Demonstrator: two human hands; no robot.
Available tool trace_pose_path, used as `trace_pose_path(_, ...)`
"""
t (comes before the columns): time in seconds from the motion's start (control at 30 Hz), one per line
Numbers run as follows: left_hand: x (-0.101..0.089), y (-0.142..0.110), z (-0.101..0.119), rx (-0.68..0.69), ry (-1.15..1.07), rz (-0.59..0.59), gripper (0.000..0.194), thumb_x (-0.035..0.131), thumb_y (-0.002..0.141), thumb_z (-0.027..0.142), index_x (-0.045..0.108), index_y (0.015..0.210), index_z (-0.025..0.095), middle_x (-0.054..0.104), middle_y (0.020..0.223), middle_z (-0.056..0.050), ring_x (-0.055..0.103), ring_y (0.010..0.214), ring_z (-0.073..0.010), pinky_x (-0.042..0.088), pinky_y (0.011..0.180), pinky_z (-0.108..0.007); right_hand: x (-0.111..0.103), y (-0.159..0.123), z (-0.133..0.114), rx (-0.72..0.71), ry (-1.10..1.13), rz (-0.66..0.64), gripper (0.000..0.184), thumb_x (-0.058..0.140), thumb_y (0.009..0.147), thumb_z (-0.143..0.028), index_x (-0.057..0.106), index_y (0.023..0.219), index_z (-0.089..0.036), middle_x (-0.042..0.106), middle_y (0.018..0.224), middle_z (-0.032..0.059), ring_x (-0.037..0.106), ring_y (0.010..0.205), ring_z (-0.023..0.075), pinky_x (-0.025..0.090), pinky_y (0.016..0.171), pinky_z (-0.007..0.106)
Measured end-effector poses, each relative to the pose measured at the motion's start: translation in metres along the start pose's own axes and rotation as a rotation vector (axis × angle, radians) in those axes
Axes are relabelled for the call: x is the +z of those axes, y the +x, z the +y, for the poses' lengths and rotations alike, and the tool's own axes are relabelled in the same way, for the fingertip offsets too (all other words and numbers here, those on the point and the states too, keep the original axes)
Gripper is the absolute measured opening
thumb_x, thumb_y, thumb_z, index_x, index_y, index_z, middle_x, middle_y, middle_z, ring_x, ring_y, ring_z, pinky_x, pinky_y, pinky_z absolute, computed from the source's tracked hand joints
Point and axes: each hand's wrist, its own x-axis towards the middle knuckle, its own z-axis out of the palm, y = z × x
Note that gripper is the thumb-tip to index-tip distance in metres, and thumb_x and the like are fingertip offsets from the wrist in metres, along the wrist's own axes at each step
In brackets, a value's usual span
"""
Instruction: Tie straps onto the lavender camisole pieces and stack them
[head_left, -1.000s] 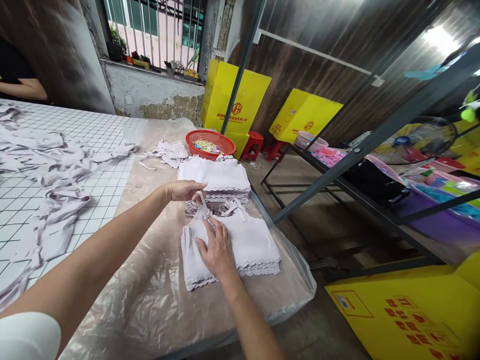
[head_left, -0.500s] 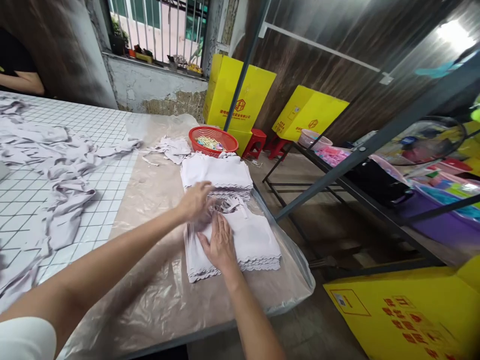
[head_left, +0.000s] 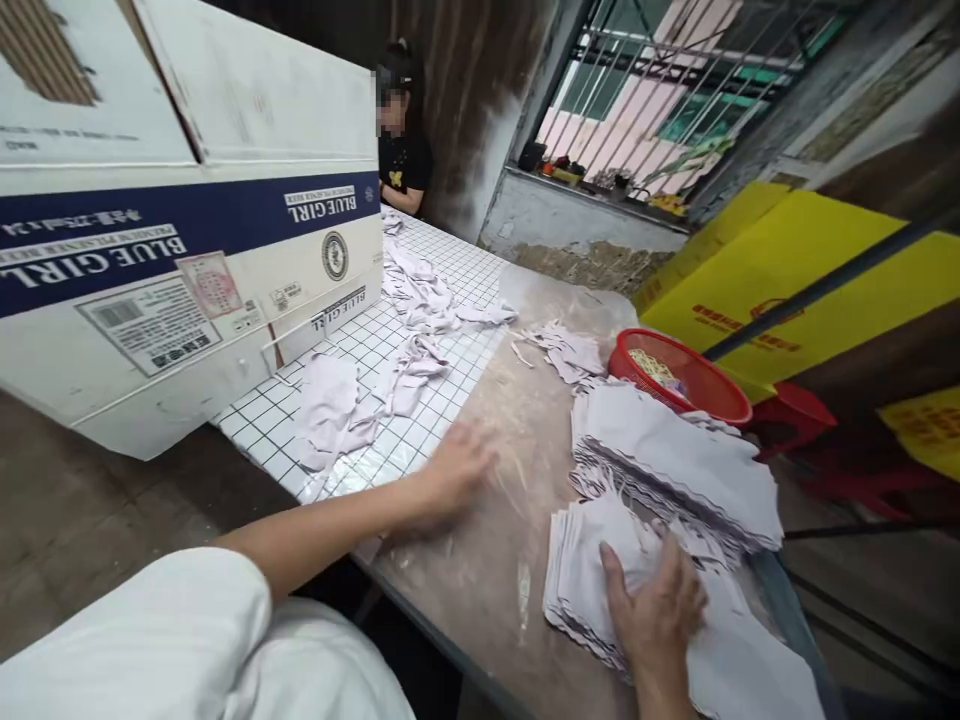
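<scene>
My left hand [head_left: 461,468], blurred by motion, is over the plastic-covered part of the table [head_left: 517,470]. Its fingers look stretched out, and nothing shows in them. My right hand [head_left: 661,605] rests on a stack of pale lilac cut fabric pieces [head_left: 581,565] with scalloped edges, thumb and fingers apart. Just beyond lies a second stack of the same fabric [head_left: 675,430]. Thin loose strips [head_left: 596,480] are at the near stack's far edge. On the gridded tabletop to the left, loose fabric pieces [head_left: 330,400] lie crumpled.
A large white-and-blue cardboard box [head_left: 300,270] stands at the left, overlapping the table. A red basket [head_left: 694,385] with small items sits behind the stacks. Yellow boxes [head_left: 825,280] and a red stool [head_left: 799,415] are at the right. A person [head_left: 405,165] is at the far end.
My view has swung left, bringing the cardboard box and the person into sight. My left hand has left the stack and moved left. My right hand is still on the stack.
</scene>
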Motion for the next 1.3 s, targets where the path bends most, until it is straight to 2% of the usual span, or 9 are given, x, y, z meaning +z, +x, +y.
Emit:
trace_pose_path(0.1,-0.046,-0.049,-0.076,-0.556,0.074,0.18,0.032,0.062,0.083,0.026,0.062,0.112,0.014,0.051,0.136,-0.024,0.041,0.129,-0.0404,0.035,0.104,-0.059,-0.005,-0.004,-0.064,-0.088,0.153,0.015,0.066,0.045,0.089,-0.064,0.059,0.126,-0.01,0.062,0.116,0.0254,0.054,0.112,0.0408,0.04,0.095,0.06)
trace_pose_path(0.2,-0.069,-0.082,-0.125,-0.809,-0.055,0.196,0.025,0.066,0.077,0.029,0.063,0.096,0.013,0.056,0.121,-0.023,0.041,0.123,-0.0417,0.037,0.1,-0.059,0.01,-0.011,-0.164,-0.273,0.438,-0.309,0.034,0.048,0.095,-0.046,0.068,0.103,-0.021,0.067,0.1,0.0134,0.06,0.097,0.0302,0.047,0.09,0.049)
trace_pose_path(0.33,-0.081,-0.099,-0.145,-0.792,-0.296,0.204,0.01,0.059,0.079,0.026,0.057,0.074,0.017,0.062,0.096,-0.016,0.052,0.108,-0.035,0.044,0.092,-0.049,0.046,-0.003,-0.282,-0.384,0.66,-0.503,0.02,0.053,0.093,-0.03,0.069,0.101,-0.021,0.066,0.101,0.0101,0.059,0.1,0.0265,0.049,0.091,0.044)
trace_pose_path(0.47,-0.111,-0.104,-0.145,-0.585,-0.848,0.167,0.025,0.057,0.084,0.042,0.054,0.078,0.018,0.058,0.073,-0.002,0.056,0.068,-0.0168,0.047,0.065,-0.029,0.062,0.036,-0.334,-0.394,0.74,-0.439,0.042,0.057,0.089,-0.029,0.057,0.129,-0.016,0.057,0.124,0.0148,0.052,0.121,0.0264,0.043,0.106,0.044)
trace_pose_path(0.6,-0.152,-0.099,-0.142,-0.341,-1.447,0.156,0.033,0.073,0.076,0.044,0.055,0.079,0.017,0.058,0.073,0.001,0.053,0.064,-0.0115,0.045,0.062,-0.024,0.053,0.077,-0.343,-0.388,0.926,-0.612,0.032,0.059,0.089,-0.037,0.065,0.116,-0.019,0.06,0.117,0.0095,0.056,0.115,0.0234,0.046,0.101,0.039)
trace_pose_path(0.8,-0.177,-0.084,-0.139,-0.286,-1.439,0.117,0.028,0.077,0.075,0.035,0.058,0.071,0.014,0.056,0.066,0.001,0.051,0.06,-0.0085,0.042,0.057,-0.02,0.026,0.099,-0.295,-0.196,1.171,-0.891,0.023,0.06,0.088,-0.041,0.068,0.088,-0.019,0.066,0.079,0.0003,0.06,0.074,0.015,0.05,0.072,0.028)
trace_pose_path(0.97,-0.161,-0.066,-0.126,-0.37,-1.491,0.131,0.031,0.075,0.076,0.039,0.053,0.076,0.016,0.052,0.062,0.005,0.046,0.05,-0.0068,0.037,0.046,-0.018,0.006,0.093,-0.247,-0.137,0.94,-0.894,0.024,0.065,0.085,-0.04,0.071,0.092,-0.017,0.07,0.094,0.0055,0.063,0.088,0.0188,0.051,0.079,0.032)
trace_pose_path(1.1,-0.135,-0.049,-0.1,-0.345,-1.489,-0.034,0.037,0.078,0.071,0.042,0.052,0.076,0.016,0.054,0.063,0.004,0.047,0.051,-0.0057,0.037,0.047,-0.017,0.016,0.073,-0.256,-0.126,1.012,-0.895,0.041,0.065,0.085,-0.041,0.063,0.12,-0.02,0.064,0.124,0.0088,0.06,0.109,0.0199,0.051,0.09,0.034)
trace_pose_path(1.3,-0.112,-0.06,-0.093,-0.278,-1.057,-0.071,0.028,0.074,0.069,0.034,0.06,0.087,0.017,0.062,0.076,0.0,0.057,0.067,-0.014,0.043,0.058,-0.023,0.02,0.058,-0.257,-0.028,1.13,-0.925,0.022,0.061,0.085,-0.038,0.066,0.08,-0.017,0.065,0.077,-0.0002,0.06,0.075,0.0152,0.051,0.075,0.029)
